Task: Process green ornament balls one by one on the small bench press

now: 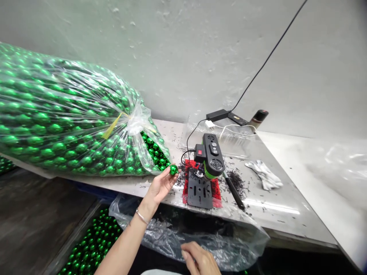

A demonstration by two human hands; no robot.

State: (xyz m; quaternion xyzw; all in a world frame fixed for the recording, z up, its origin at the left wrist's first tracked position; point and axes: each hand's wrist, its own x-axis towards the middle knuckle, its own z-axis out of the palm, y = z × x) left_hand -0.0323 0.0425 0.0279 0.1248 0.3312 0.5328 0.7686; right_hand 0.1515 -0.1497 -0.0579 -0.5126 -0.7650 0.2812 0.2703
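My left hand (162, 186) is closed in a pinch on a shiny green ball ornament (173, 169), just left of a small black press-like machine (212, 156). The machine stands on a black slotted base plate (200, 191) over a red mat, and a black lever slants down from its right side. At the bottom of the view, my right hand (200, 260) hovers over a clear plastic bag (241, 244) at the table's front. Its thumb and forefinger come together; whatever they hold, if anything, is hidden.
A large tied clear sack (86, 122) of green balls lies left, torn open near the machine. More balls fill a bin (91, 240) below. Black scraps (236, 181) litter the table. White gloves (264, 174), a power adapter (217, 114) and cables lie beyond.
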